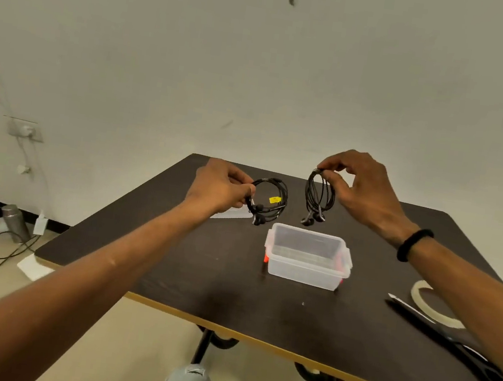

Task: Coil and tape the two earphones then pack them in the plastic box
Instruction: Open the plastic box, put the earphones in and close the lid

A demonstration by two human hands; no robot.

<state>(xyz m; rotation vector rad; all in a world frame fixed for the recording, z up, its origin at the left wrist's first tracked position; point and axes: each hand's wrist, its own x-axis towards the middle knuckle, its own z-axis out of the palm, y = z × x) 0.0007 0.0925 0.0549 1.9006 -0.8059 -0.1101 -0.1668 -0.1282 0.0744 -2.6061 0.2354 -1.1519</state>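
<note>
On the dark brown worktop [200, 279] stands an open clear plastic box [308, 257]. Beyond it, the left hand [220, 187] pinches a coiled black earphone with a yellow tag [269, 200], and the right hand [361, 185] pinches a second coiled black earphone [318, 196], hanging above the box's far edge.

Dark table [231, 283], pale wall [260, 63]

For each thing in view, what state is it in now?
Left earphone: coiled, yellow tag, held up by left hand.
Right earphone: coiled, hanging from right hand.
Plastic box: open, nothing inside.
Tape roll: flat on table.
Scissors: lying on table.
</note>
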